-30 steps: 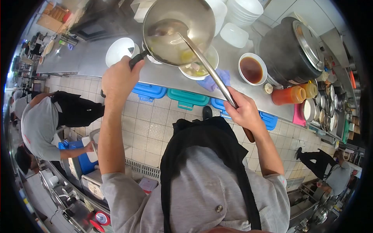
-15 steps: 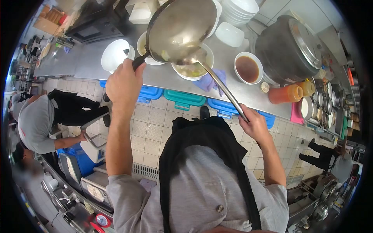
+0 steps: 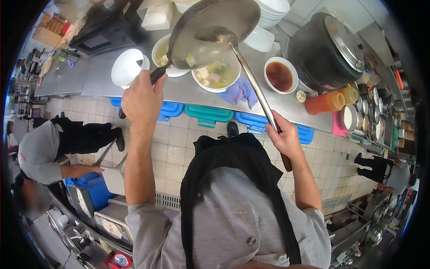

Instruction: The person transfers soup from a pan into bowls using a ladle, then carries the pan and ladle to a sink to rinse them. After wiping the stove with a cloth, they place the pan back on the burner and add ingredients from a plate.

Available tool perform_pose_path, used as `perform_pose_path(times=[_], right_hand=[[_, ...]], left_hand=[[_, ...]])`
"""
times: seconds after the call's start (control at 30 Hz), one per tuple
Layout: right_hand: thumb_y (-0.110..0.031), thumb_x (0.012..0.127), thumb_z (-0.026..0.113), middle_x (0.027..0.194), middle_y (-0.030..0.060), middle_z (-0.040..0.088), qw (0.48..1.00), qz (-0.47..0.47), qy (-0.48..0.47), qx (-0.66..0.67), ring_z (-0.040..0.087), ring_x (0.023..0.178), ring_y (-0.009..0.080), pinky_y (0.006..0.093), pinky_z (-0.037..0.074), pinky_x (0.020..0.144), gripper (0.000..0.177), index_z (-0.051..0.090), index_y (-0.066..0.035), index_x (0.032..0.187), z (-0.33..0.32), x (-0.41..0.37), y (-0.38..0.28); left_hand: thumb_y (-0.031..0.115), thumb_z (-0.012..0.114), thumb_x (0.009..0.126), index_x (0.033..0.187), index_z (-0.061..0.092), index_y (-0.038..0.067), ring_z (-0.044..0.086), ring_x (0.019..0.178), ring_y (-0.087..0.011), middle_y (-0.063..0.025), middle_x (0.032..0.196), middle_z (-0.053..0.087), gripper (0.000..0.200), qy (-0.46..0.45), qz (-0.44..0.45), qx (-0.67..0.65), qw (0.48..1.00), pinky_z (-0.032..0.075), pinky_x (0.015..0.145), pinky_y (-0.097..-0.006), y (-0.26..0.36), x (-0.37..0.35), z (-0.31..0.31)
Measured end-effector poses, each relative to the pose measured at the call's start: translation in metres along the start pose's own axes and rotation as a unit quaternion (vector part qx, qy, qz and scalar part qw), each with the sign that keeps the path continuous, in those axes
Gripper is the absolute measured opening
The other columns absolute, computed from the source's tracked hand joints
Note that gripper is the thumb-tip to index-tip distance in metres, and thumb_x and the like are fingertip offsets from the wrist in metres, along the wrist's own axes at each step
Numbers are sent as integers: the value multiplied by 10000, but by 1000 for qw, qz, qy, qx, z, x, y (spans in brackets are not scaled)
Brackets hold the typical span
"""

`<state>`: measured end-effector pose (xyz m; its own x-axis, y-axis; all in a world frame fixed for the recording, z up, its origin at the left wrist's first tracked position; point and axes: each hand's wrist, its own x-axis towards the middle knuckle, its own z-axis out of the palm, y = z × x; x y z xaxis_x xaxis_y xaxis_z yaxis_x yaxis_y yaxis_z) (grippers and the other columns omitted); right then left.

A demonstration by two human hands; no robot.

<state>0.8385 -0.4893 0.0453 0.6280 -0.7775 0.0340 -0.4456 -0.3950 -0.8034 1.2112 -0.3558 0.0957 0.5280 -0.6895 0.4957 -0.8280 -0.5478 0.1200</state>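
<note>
My left hand point(image 3: 142, 96) is wrapped round the dark handle of a wok point(image 3: 192, 29), which is tipped steeply over the counter. Food pieces cling near its low edge. In my right hand point(image 3: 285, 136) is the long handle of a metal ladle point(image 3: 253, 80), whose bowl rests inside or against the wok. Below the wok's lip stands a white bowl point(image 3: 218, 90) of soup with pale chunks and green pieces. A second soup bowl point(image 3: 155, 49) is partly hidden behind the wok. A purple cloth point(image 3: 240, 93) lies beside the nearer bowl.
White bowls point(image 3: 123, 67) stand at left, a bowl point(image 3: 293, 80) of brown liquid at right. Beyond are a large dark pot point(image 3: 309, 49), sauce bottles point(image 3: 324, 103) and a microwave point(image 3: 101, 36). A co-worker point(image 3: 40, 148) bends at left; another person point(image 3: 394, 172) is far right.
The wok has tilted further and shifted slightly right, uncovering more of the soup bowl. My right hand now grips further up the ladle, its handle end showing below. The left co-worker has shifted slightly.
</note>
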Motion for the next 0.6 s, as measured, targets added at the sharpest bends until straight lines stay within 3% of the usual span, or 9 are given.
perform_pose_path(times=[0.07,0.13,0.23,0.33,0.4,0.43,0.6], right_hand=[[-142,922,725,846,142,670,995,75,-49,37,620,731,186,327,514,705,471,614,-37,1368,1,3,-7],[-137,925,723,845,134,663,995,81,-57,29,600,722,169,324,508,692,487,603,-38,1387,4,-1,0],[-118,921,723,862,142,668,996,47,-64,27,608,713,185,328,511,680,490,603,-24,1386,7,-10,8],[-94,924,731,815,71,625,998,-3,-65,-5,568,703,122,291,489,656,488,601,-3,1386,-3,-20,14],[-94,900,735,929,191,702,997,2,-57,-51,677,744,274,362,539,679,483,620,-6,1361,-16,-26,14],[-84,884,743,904,188,700,996,-40,-31,-70,682,728,290,377,537,663,476,636,-11,1343,-19,-29,21],[-70,863,749,795,157,657,988,-32,-34,-146,644,651,264,373,515,627,481,647,-12,1329,-37,-41,21]], left_hand=[[433,744,914,968,660,99,703,685,-352,-90,825,732,349,-2,-5,-9,1000,525,585,-455,1,-1,-1],[429,748,912,970,664,99,703,682,-350,-88,824,732,346,-5,-11,-17,1000,525,586,-454,2,-1,-1],[422,761,902,973,674,95,700,671,-343,-85,815,729,345,20,-3,-20,1000,524,588,-446,2,2,6],[390,781,880,915,638,91,682,667,-320,-72,772,697,334,34,7,-28,999,516,613,-425,0,8,16],[410,777,887,966,679,89,693,663,-330,-82,813,725,345,36,6,-31,999,519,599,-426,-3,9,21],[410,777,887,966,679,89,693,663,-330,-82,813,725,345,36,5,-31,999,519,599,-426,-3,10,23],[404,781,876,941,639,100,677,664,-320,-72,776,693,342,83,23,-39,996,504,612,-434,-3,12,27]])
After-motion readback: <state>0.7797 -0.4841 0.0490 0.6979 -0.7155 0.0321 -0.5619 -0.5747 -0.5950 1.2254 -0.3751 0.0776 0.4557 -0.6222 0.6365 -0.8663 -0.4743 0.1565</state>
